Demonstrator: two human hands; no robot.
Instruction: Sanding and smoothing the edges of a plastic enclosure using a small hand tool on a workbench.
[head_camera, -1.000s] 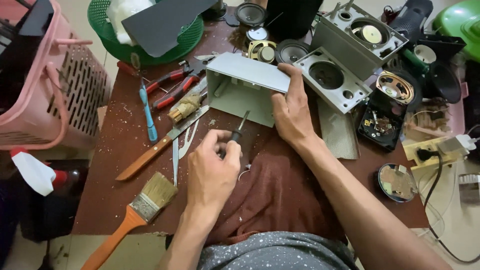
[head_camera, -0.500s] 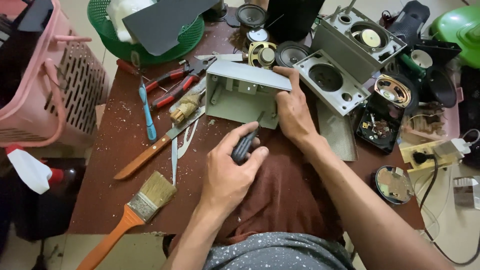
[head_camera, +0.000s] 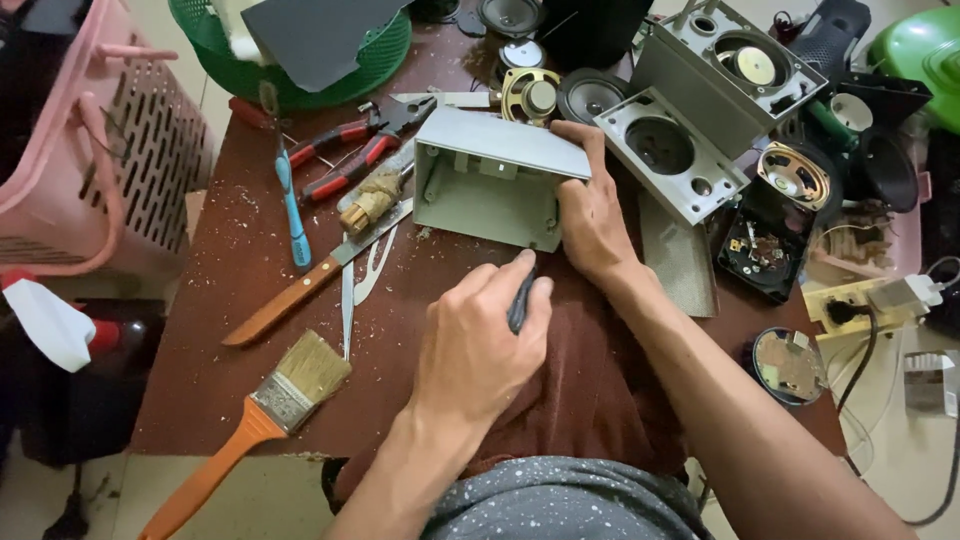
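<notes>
I log my left hand (head_camera: 480, 345) clenched on a dark tool handle (head_camera: 520, 300), tip hidden; right hand (head_camera: 590, 215) grasping the grey housing (head_camera: 495, 180).

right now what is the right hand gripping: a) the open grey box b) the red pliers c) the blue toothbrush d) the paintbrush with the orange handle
a: the right hand clamps the right end of the open grey box, thumb at the front and fingers over the top, while the left hand holds a dark tool handle just in front of the box.
</notes>
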